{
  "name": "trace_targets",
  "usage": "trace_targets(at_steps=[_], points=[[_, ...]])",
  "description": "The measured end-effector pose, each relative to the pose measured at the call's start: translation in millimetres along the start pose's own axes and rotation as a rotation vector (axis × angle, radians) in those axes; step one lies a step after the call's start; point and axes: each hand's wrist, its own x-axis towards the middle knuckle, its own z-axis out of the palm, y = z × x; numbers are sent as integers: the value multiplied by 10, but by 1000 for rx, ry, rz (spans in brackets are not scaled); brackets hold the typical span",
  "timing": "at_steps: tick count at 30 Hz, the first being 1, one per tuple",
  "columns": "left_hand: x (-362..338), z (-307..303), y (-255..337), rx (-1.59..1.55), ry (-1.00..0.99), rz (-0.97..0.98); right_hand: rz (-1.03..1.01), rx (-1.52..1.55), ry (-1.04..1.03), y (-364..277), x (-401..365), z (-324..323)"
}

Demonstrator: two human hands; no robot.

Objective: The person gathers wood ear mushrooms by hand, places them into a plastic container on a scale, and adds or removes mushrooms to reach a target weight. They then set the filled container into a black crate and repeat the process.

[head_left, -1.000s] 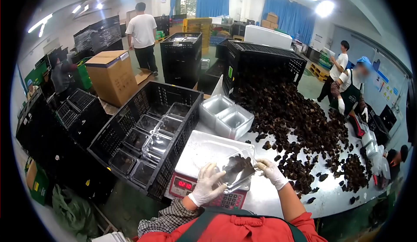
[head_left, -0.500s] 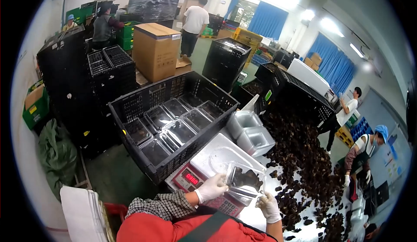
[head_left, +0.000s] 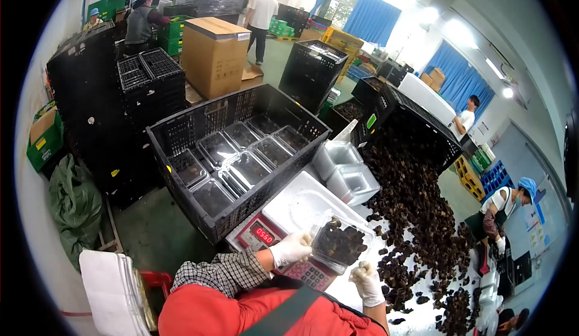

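A clear plastic box (head_left: 344, 239) with dark, wrinkled pieces in it is over the front of a white weighing scale (head_left: 307, 202). My left hand (head_left: 291, 250), in a white glove, grips the box by its left edge. My gloved right hand (head_left: 367, 283) is closed, fingertips pinched together by the box's lower right corner. Whether a small piece or the box edge is in that pinch is hidden. Red digits glow on the scale's display (head_left: 262, 233). Beside the right hand spreads a heap of dark pieces, like black fungus (head_left: 416, 215), on a white surface.
A black crate (head_left: 208, 224) of filled clear boxes stands beyond the scale. Empty clear boxes (head_left: 353, 182) sit stacked at the scale's far right. A tipped black crate (head_left: 422, 119) lies behind the heap. A co-worker in a blue cap (head_left: 526, 186) bends at far right.
The box now lies flatter, showing more of its contents. My right hand has shifted slightly left and pinched its fingers. The blue-capped co-worker's hands have come together; people behind have moved.
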Motion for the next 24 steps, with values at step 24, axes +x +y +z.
trace_targets(at_steps=[24], points=[[-377, -473, 732, -413, 443, 581, -285, -67, -216, -513, -336, 1134]])
